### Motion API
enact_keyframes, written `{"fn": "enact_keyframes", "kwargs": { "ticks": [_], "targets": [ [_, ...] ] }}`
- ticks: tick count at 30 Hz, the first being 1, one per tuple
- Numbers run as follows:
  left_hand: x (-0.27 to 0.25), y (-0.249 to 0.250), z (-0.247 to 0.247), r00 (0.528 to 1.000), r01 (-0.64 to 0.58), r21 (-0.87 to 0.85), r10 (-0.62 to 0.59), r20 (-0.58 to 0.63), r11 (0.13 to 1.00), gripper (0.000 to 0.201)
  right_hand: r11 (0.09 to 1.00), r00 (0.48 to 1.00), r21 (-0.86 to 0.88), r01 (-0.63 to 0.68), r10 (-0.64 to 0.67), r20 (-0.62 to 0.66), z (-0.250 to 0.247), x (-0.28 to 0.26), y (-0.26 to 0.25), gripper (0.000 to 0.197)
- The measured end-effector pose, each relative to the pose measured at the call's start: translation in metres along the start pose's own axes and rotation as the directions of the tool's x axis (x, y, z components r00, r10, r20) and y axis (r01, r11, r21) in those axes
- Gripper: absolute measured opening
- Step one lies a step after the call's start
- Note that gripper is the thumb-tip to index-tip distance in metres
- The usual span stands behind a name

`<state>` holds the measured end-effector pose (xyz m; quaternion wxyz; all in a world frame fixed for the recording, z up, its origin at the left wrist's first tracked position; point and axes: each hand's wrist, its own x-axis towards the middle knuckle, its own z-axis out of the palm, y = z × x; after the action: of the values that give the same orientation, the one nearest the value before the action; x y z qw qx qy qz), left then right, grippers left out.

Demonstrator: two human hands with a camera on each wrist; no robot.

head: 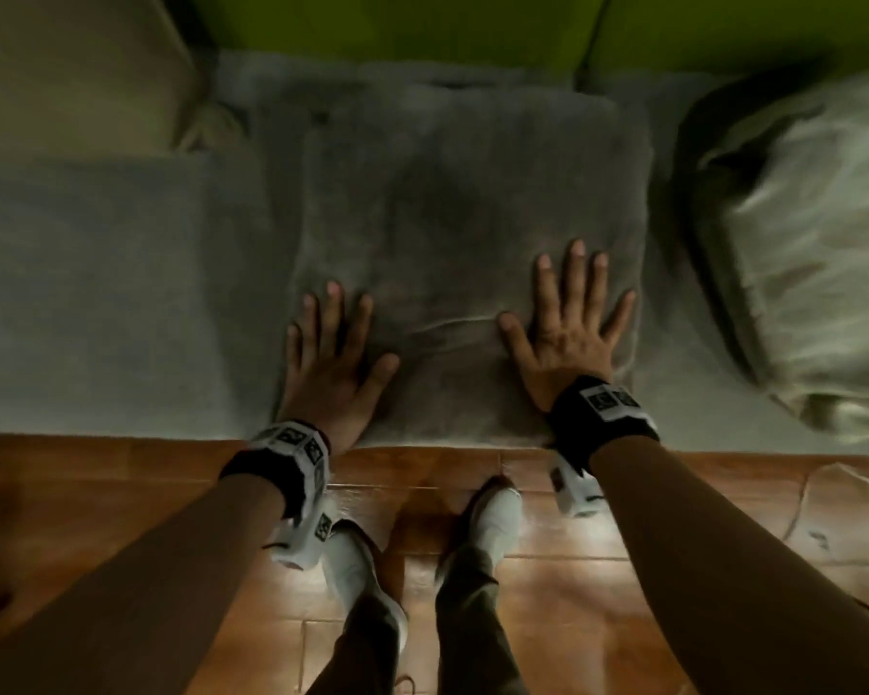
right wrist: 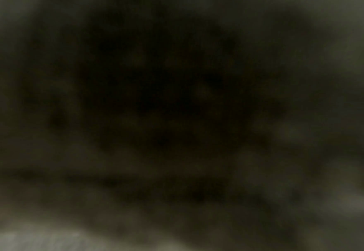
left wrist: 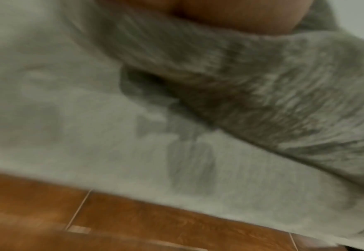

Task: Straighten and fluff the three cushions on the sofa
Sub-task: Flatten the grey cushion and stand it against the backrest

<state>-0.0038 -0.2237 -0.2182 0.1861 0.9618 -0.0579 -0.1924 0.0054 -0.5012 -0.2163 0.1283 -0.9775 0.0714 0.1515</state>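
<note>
A grey furry cushion [head: 467, 218] lies flat on the grey sofa seat [head: 111, 293], its near edge at the seat's front. My left hand [head: 334, 353] presses flat on its near left corner, fingers spread. My right hand [head: 570, 313] presses flat on its near right part, fingers spread. A shiny beige cushion [head: 803, 253] lies at the right, and another beige cushion [head: 71, 67] sits at the far left. In the left wrist view the furry cushion [left wrist: 262, 88] bulges under my palm [left wrist: 230, 15] over the sofa seat [left wrist: 69, 118]. The right wrist view is dark and blurred.
The sofa back [head: 397, 27] is bright green. A brown tiled floor [head: 623, 569] runs along the seat's front edge, with my two white shoes [head: 497, 514] close to the sofa.
</note>
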Motion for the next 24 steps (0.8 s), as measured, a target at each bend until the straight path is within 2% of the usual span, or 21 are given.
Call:
{"fn": "enact_keyframes", "kwargs": {
  "ticks": [5, 7, 9, 11, 13, 15, 16, 17, 18, 20, 22, 24],
  "targets": [
    [-0.034, -0.026, 0.012, 0.977, 0.208, -0.236, -0.190, 0.094, 0.949, 0.070, 0.999, 1.000, 0.022, -0.027, 0.027, -0.005, -0.001, -0.001, 0.000, 0.073],
    [-0.041, -0.021, 0.005, 0.964, 0.261, -0.376, -0.261, 0.050, 0.889, 0.067, 0.998, 0.999, 0.052, -0.038, 0.039, -0.018, -0.007, -0.002, 0.000, 0.073],
    [-0.047, -0.014, -0.009, 0.920, 0.322, -0.519, -0.390, -0.025, 0.792, 0.053, 0.996, 0.999, 0.076, -0.040, 0.042, -0.026, -0.020, -0.005, -0.002, 0.073],
    [-0.053, -0.013, -0.021, 0.892, 0.343, -0.520, -0.445, -0.081, 0.782, 0.037, 0.995, 0.999, 0.093, -0.034, 0.037, -0.027, -0.041, -0.012, -0.005, 0.073],
    [-0.060, -0.017, -0.026, 0.875, 0.342, -0.503, -0.464, -0.137, 0.794, 0.028, 0.991, 0.996, 0.130, 0.020, -0.009, -0.084, -0.068, -0.023, -0.011, 0.075],
    [-0.063, -0.026, -0.030, 0.830, 0.352, -0.508, -0.513, -0.218, 0.786, 0.032, 0.976, 0.966, 0.146, 0.165, -0.130, -0.222, -0.091, -0.032, -0.021, 0.075],
    [-0.064, -0.031, -0.033, 0.803, 0.365, -0.516, -0.542, -0.246, 0.775, 0.032, 0.965, 0.946, 0.106, 0.241, -0.209, -0.248, -0.096, -0.032, -0.027, 0.075],
    [-0.065, -0.034, -0.037, 0.784, 0.375, -0.519, -0.562, -0.265, 0.768, 0.030, 0.957, 0.940, 0.051, 0.287, -0.271, -0.205, -0.098, -0.029, -0.031, 0.074],
    [-0.067, -0.037, -0.041, 0.771, 0.387, -0.515, -0.575, -0.273, 0.764, 0.029, 0.957, 0.953, 0.000, 0.289, -0.287, -0.100, -0.095, -0.023, -0.033, 0.073],
    [-0.071, -0.041, -0.048, 0.765, 0.409, -0.492, -0.583, -0.274, 0.768, 0.031, 0.971, 0.970, -0.096, 0.218, -0.204, 0.134, -0.080, -0.009, -0.029, 0.074],
    [-0.075, -0.041, -0.050, 0.780, 0.448, -0.447, -0.583, -0.228, 0.774, 0.032, 0.974, 0.966, -0.132, 0.183, -0.153, 0.206, -0.062, 0.002, -0.015, 0.077],
    [-0.076, -0.042, -0.048, 0.782, 0.507, -0.414, -0.605, -0.148, 0.756, 0.033, 0.973, 0.960, -0.117, 0.201, -0.172, 0.221, -0.054, 0.007, -0.007, 0.080]
  ]
}}
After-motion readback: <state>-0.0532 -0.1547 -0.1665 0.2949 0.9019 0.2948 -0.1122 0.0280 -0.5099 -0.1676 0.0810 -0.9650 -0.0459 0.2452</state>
